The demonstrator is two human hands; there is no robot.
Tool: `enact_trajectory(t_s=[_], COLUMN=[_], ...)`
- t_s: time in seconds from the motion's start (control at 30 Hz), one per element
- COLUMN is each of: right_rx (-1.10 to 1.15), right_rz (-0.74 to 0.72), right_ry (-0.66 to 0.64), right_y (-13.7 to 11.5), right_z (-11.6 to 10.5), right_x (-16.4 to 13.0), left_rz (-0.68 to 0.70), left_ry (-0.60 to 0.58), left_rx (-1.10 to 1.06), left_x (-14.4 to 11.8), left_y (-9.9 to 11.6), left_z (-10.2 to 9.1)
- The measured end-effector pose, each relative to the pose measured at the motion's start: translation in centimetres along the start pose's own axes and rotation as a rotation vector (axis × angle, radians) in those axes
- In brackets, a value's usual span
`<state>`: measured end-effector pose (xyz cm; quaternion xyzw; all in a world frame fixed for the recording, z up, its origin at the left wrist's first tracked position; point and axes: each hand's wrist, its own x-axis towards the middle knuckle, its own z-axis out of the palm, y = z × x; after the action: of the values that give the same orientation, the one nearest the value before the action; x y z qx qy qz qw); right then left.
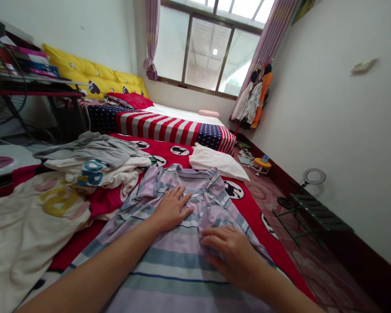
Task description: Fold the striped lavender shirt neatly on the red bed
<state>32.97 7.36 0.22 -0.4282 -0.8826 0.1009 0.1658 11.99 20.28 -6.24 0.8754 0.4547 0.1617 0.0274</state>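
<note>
1. Shirt (182, 261), striped, is lying flat on the red cover (247, 204), long axis running 6 to 12, collar at the far end toward 12.
2. Left hand (172, 208) is resting palm-down on the upper chest of the shirt, fingers spread and flat, pointing to 1; grasping nothing.
3. Right hand (230, 252) is sitting at 4 from the left, nearer the camera, fingers curled onto a fold of shirt cloth; whether they are pinching it, cannot tell.
4. Both forearms are entering from 6, converging over the shirt.
5. Clothes pile (94, 167) is lying at 10; white pillow (217, 161) at 1.
</note>
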Motion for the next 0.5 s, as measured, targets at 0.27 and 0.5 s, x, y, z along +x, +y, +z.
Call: enact_trajectory(t_s=[0.27,0.5], right_rx=[0.038,0.006], right_rz=[0.367,0.485], right_ry=[0.294,0.014], right_y=[2.8,1.9], right_z=[-1.6,0.9], right_x=[-1.1,-0.2], left_rz=[-0.002,-0.003], left_ry=[0.005,0.008], left_rx=[0.004,-0.014], left_x=[-0.1,-0.1], left_y=[0.1,0.1], left_z=[-0.3,-0.4])
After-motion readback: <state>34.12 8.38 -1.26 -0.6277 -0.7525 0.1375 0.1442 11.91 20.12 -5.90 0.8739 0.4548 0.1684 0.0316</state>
